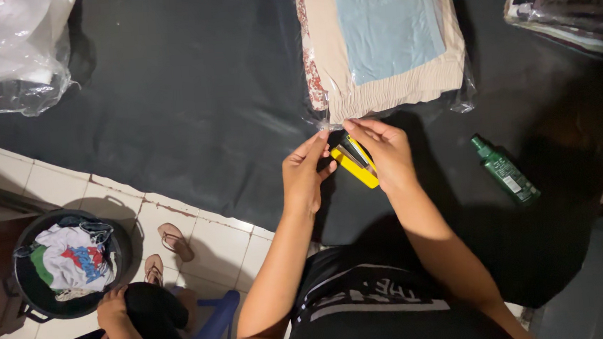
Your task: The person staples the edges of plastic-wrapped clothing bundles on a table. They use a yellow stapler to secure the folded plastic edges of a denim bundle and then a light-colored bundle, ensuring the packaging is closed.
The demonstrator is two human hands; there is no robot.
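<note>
Yellow stapler [355, 164]: pinched in right hand [384, 155]; left hand [304, 176] grip steadying bag edge [326, 122] just above; keep edge flat between jaws.

Clear-bagged folded cloth [383, 40], labelled green bottle [505, 170]

A yellow-and-black plastic stapler [355, 161] is showing against the black cloth-covered worktop [190, 92], beside beige and pale-blue folded fabric [384, 36] and a green plastic bottle [504, 169].

Home floor: white tiles [116, 196], laundry basin [120, 263].
</note>
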